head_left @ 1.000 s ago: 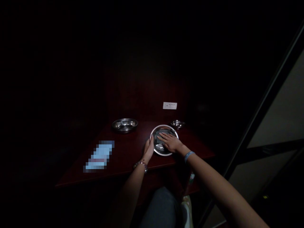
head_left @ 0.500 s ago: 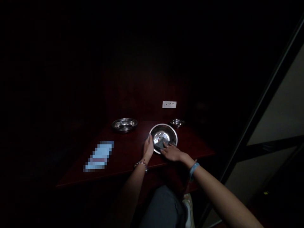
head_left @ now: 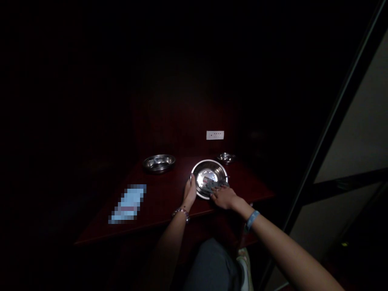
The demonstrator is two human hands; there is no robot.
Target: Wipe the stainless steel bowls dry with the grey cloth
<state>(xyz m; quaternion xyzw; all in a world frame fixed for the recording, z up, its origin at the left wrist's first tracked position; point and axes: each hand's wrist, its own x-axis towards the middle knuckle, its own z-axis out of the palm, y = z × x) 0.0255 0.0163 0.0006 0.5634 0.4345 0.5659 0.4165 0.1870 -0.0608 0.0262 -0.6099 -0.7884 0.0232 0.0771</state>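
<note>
A shiny steel bowl sits on the dark red table, tipped a little toward me. My left hand grips its left rim, fingers curled over the edge. My right hand rests at the bowl's near right rim, its fingertips pressing a dark grey cloth against the inner wall. A beaded bracelet is on my left wrist and a blue band on my right.
A second steel dish stands at the back left and a small steel cup at the back right. A light blue packet lies at the left. A white socket plate is on the back wall. My knee shows below the table edge.
My right hand has drawn the cloth from the bowl's middle back to its near right rim. The left hand has stayed on the left rim.
</note>
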